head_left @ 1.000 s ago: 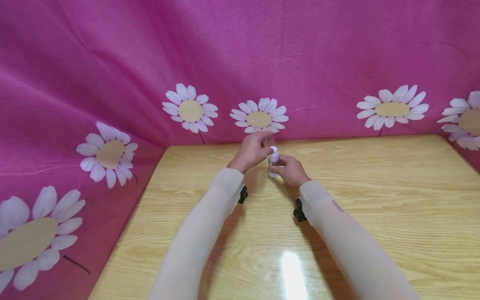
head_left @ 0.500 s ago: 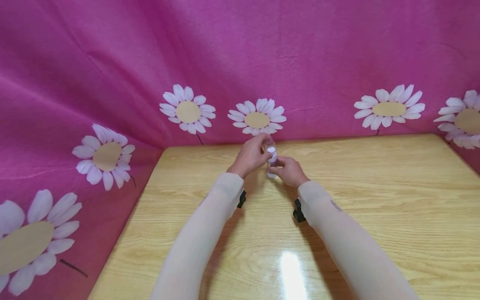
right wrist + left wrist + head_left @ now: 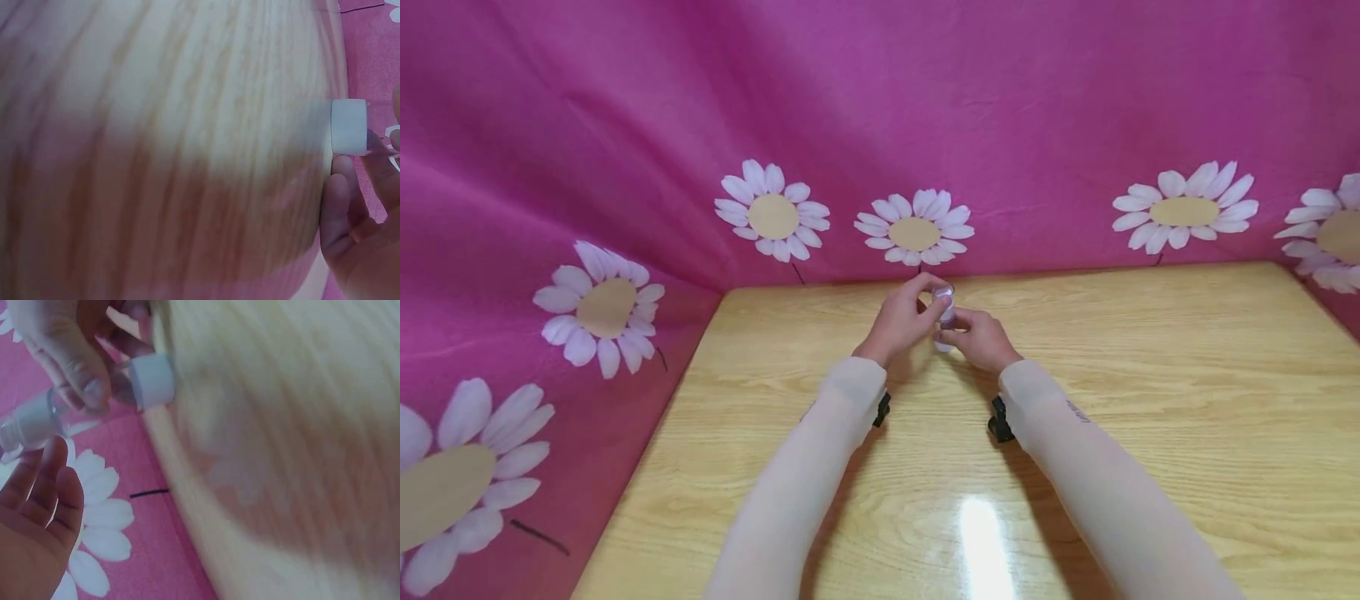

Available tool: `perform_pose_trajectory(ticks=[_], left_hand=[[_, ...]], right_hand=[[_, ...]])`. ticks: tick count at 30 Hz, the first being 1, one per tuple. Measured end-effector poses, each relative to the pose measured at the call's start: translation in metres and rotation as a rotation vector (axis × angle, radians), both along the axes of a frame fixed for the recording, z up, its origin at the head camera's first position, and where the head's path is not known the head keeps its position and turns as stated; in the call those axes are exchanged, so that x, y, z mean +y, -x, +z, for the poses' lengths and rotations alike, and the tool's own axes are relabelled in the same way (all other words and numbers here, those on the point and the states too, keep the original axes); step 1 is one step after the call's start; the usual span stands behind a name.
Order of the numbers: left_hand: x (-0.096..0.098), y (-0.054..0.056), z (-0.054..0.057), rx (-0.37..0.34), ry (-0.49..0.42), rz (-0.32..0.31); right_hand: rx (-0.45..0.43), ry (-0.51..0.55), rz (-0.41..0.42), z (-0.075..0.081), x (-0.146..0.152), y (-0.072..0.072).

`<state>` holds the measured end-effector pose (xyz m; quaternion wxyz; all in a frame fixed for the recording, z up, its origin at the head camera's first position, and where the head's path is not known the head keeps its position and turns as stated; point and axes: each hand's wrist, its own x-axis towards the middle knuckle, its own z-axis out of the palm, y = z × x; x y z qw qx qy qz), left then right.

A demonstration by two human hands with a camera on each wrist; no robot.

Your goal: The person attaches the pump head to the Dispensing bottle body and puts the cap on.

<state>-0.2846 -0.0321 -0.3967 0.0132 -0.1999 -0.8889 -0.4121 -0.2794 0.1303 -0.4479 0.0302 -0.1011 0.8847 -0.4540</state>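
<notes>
A small clear bottle (image 3: 78, 419) with a white base (image 3: 349, 127) and a white collar (image 3: 37, 422) stands upright near the table's far edge. My right hand (image 3: 988, 340) grips its clear body between thumb and fingers, just above the base. At the top, my left hand (image 3: 901, 321) pinches a clear cap (image 3: 945, 292) that sits around the white upper part. The left wrist view shows the cap only partly, cut off at the frame's left side, with several left-hand fingers (image 3: 47, 481) beside it. Whether the cap is fully seated cannot be seen.
The wood-grained table (image 3: 1150, 400) carries a bright light reflection near the front. A pink cloth (image 3: 1037, 125) printed with white daisies hangs behind the table and along its left side. Black wrist cameras (image 3: 1000, 421) sit under both sleeves.
My left hand has come down slightly, lowering the clear cap from above the bottle to around its white top. My right hand keeps its grip on the body.
</notes>
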Motion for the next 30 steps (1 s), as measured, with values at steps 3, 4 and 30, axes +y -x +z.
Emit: perform_pose_trajectory(ticks=[3, 4, 30], left_hand=[[0.004, 0.000, 0.001, -0.003, -0.043, 0.026], [0.005, 0.000, 0.001, 0.000, -0.060, 0.035], [0.007, 0.004, -0.007, -0.154, -0.318, 0.095]], right_hand=[[-0.002, 0.008, -0.009, 0.003, 0.001, 0.001], [-0.005, 0.011, -0.012, 0.004, 0.001, 0.002], [-0.025, 0.014, -0.024, -0.003, -0.004, -0.001]])
